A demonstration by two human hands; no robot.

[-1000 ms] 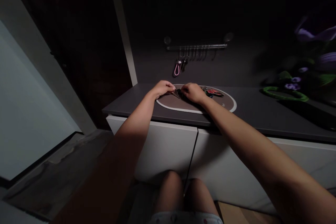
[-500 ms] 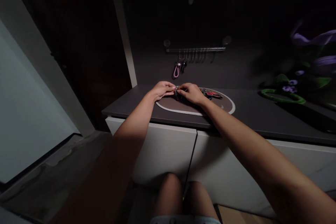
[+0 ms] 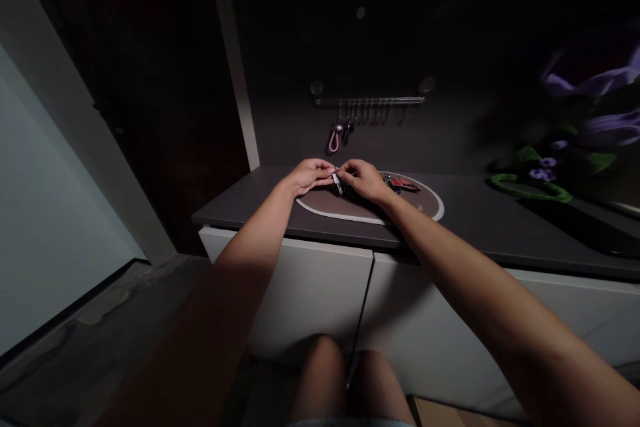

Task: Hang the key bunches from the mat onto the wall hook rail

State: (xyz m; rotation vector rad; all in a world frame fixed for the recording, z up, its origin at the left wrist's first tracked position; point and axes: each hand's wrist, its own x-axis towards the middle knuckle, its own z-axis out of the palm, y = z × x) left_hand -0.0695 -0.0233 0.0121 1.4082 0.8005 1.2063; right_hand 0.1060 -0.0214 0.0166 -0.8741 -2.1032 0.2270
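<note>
Above the oval brown mat (image 3: 320, 203) with a pale rim, my two hands meet at their fingertips. My left hand (image 3: 311, 175) pinches what looks like a small key ring, its thumb and fingers pressed together. From the other side my right hand (image 3: 364, 180) pinches at the same ring, its fingers closed. A shiny metal key (image 3: 339, 185) hangs down between the hands. The ring itself is mostly covered by fingers. Just right of my right hand, a red item (image 3: 404, 184) and small dark items lie on the mat; their kind is unclear.
A clear rod with several hooks (image 3: 370, 101) is fixed to the dark wall. A pink loop strap (image 3: 335, 139) and dark keys hang at its left end. On the right of the grey counter (image 3: 470, 227) are a green ring (image 3: 530, 188) and purple flowers (image 3: 543, 173).
The hanging key has turned and now shows a bright flat face. Both hands stay together at nearly the same place. The view has shifted slightly.
</note>
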